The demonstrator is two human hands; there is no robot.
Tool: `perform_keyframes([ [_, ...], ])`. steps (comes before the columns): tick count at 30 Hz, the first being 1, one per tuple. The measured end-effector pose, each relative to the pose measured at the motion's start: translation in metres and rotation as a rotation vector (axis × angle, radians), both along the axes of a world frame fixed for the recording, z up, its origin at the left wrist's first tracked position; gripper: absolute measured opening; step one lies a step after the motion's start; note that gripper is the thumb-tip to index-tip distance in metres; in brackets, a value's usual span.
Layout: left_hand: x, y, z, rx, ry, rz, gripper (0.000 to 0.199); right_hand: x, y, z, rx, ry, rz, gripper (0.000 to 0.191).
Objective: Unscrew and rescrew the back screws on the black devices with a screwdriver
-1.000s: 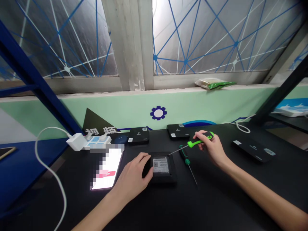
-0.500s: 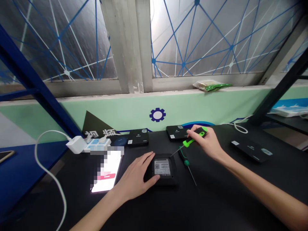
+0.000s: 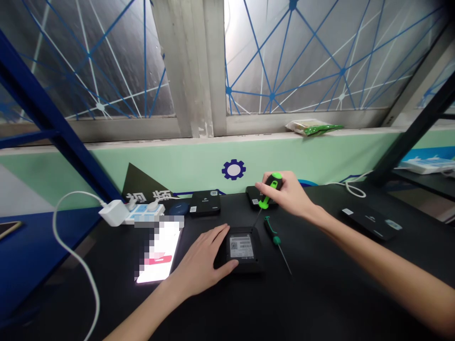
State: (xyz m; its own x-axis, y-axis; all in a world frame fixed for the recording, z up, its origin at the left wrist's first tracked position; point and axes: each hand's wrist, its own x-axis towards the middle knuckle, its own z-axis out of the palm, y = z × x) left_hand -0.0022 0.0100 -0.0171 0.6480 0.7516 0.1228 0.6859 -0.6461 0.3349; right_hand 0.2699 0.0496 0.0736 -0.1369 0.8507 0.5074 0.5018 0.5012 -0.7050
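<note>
A square black box (image 3: 259, 265) lies flat on the dark table with its white-labelled side (image 3: 241, 247) facing up. My left hand (image 3: 199, 261) holds it from the left, fingers at the far corner and thumb along the near side. In my right hand (image 3: 290, 195) is a screwdriver (image 3: 263, 204) with a black and bright green handle, gripped in a fist. Its shaft slants down to the box's far right corner; whether the tip sits in a screw is too small to tell. A second screwdriver (image 3: 276, 240), dark with green parts, lies just right of the box.
Behind stand two black boxes, one (image 3: 205, 203) left and one (image 3: 251, 195) partly behind my right hand. Another box (image 3: 371, 223) lies at right. A lit phone (image 3: 159, 258), a power strip (image 3: 144, 214) and a white charger (image 3: 114, 213) with cable are at left.
My right hand has moved left and turned the screwdriver steeper, its tip still near the box's far right corner. My left hand stays on the box.
</note>
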Motion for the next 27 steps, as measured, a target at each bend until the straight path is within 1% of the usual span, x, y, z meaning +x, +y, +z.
perform_keyframes([
  [7, -0.001, 0.000, 0.003, -0.033, 0.017, 0.003, 0.073, 0.001, 0.001, -0.006, -0.018, 0.008, 0.010, 0.034],
  [12, -0.003, 0.002, -0.001, -0.011, 0.041, 0.033, 0.076, 0.001, 0.002, -0.007, -0.019, 0.015, 0.011, 0.033],
  [18, -0.003, 0.003, -0.004, -0.051, 0.058, 0.058, 0.079, -0.004, 0.002, -0.009, -0.045, 0.009, 0.030, 0.032],
  [23, -0.005, 0.004, -0.004, -0.039, 0.048, 0.034, 0.080, -0.009, 0.003, -0.005, -0.017, -0.064, 0.037, 0.028],
  [27, -0.005, 0.003, -0.003, -0.024, 0.047, 0.026, 0.080, -0.015, 0.005, -0.006, -0.024, -0.108, 0.072, 0.031],
])
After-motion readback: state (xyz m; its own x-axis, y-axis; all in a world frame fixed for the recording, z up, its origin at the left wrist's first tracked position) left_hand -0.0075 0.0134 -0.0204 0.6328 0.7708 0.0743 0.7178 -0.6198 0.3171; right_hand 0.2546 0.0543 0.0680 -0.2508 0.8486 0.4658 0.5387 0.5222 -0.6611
